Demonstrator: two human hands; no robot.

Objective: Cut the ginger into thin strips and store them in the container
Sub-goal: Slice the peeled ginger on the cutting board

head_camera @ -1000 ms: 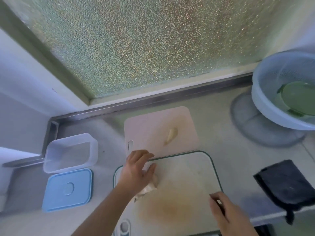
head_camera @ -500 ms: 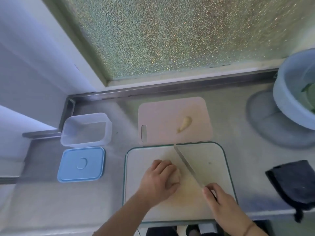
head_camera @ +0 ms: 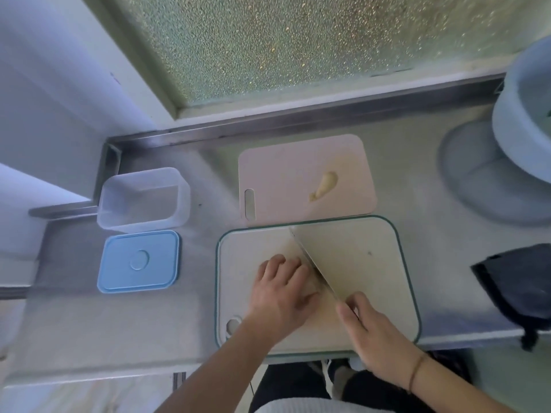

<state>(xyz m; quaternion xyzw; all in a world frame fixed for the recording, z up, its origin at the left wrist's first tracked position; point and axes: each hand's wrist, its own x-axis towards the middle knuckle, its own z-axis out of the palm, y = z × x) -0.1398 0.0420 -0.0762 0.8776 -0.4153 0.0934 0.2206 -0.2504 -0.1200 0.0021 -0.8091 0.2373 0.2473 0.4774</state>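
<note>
On the white cutting board with a green rim, my left hand presses down on a piece of ginger, which is mostly hidden under the fingers. My right hand grips the handle of a knife; its blade runs diagonally up-left, edge against the ginger beside my left fingers. A second peeled ginger piece lies on the pink board behind. The clear container stands open at the left, its blue lid flat in front of it.
A pale blue colander bowl stands at the far right. A dark cloth lies at the right counter edge. A metal ledge and frosted window run along the back. The counter edge is just below the white board.
My right hand raised the knife from the board's right edge and brought the blade against the ginger. My left hand shifted right and settled over the ginger. The camera view moved left.
</note>
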